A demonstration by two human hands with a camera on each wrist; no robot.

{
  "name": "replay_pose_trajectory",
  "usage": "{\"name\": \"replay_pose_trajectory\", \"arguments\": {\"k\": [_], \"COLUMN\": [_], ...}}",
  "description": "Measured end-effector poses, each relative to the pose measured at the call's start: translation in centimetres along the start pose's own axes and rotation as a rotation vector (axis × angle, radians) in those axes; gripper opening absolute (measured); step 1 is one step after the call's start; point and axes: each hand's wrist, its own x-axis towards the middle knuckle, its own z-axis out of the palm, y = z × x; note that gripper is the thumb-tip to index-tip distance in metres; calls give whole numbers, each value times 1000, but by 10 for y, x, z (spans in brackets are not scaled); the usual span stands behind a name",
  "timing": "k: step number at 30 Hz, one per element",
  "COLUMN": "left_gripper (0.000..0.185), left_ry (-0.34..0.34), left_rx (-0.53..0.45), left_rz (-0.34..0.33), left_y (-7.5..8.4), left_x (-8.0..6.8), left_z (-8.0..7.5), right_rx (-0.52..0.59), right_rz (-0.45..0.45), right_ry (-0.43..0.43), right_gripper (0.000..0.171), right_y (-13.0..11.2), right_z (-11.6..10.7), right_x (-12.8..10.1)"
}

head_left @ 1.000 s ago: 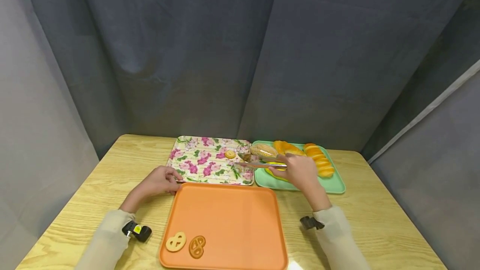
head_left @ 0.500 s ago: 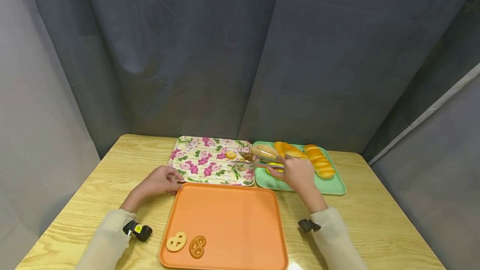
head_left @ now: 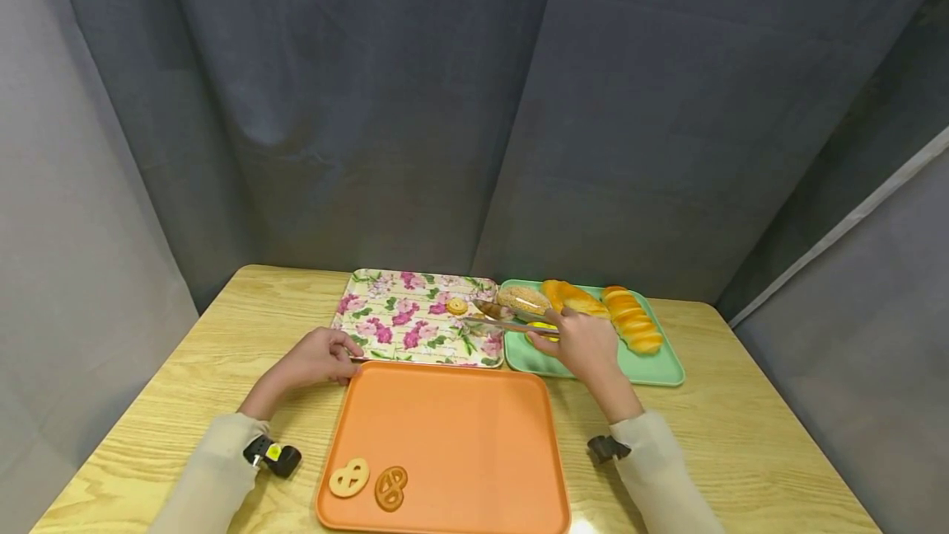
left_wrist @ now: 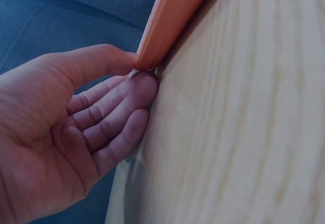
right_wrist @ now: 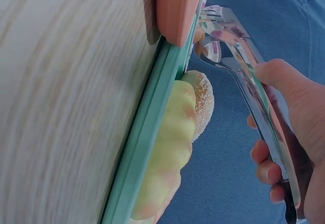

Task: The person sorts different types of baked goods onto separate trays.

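Note:
My right hand [head_left: 589, 343] holds a pair of metal tongs [right_wrist: 249, 82], thumb on one arm and fingers round the other. The tongs' fork and spoon ends stand apart over the right side of the floral tray [head_left: 404, 303], just right of a small round cookie [head_left: 456, 306]. My left hand [head_left: 320, 355] is at the far left corner of the orange tray [head_left: 460, 435]; in the left wrist view the thumb and fingertips pinch that corner. Two pretzel-shaped cookies, one pale [head_left: 348, 478] and one brown [head_left: 390, 489], lie in the orange tray's near left corner.
A green tray [head_left: 670, 371] stands right of the floral one, bearing a seeded bun [head_left: 523, 299], a golden bread [head_left: 574, 297], a ridged loaf [head_left: 633, 321] and a yellow piece partly hidden by my right hand. Grey curtains [head_left: 356, 105] hang behind the wooden table [head_left: 741, 419].
My right hand has drifted slightly left with the tongs, whose ends stay near the round cookie. The left hand and both pretzel-shaped cookies keep their places.

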Motion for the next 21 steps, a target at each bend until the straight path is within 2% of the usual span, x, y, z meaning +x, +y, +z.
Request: {"name": "replay_pose_trajectory", "arguments": {"k": [7, 10, 15, 21], "left_gripper": [26, 25, 23, 23], "left_ry": [0, -2, -5, -4], "left_rx": [16, 18, 14, 16], "left_rz": [-5, -2, 8, 5], "left_y": [-1, -1, -2, -1], "left_x": [1, 2, 1, 1], "left_z": [0, 0, 0, 0], "right_rx": [-51, -56, -60, -51], "right_rz": [-42, -47, -46, -22], "right_ry": [118, 140, 135, 73], "right_gripper": [45, 47, 47, 45], "right_y": [0, 0, 0, -1], "right_z": [-3, -4, -5, -7], "right_x": [3, 5, 5, 5]}}
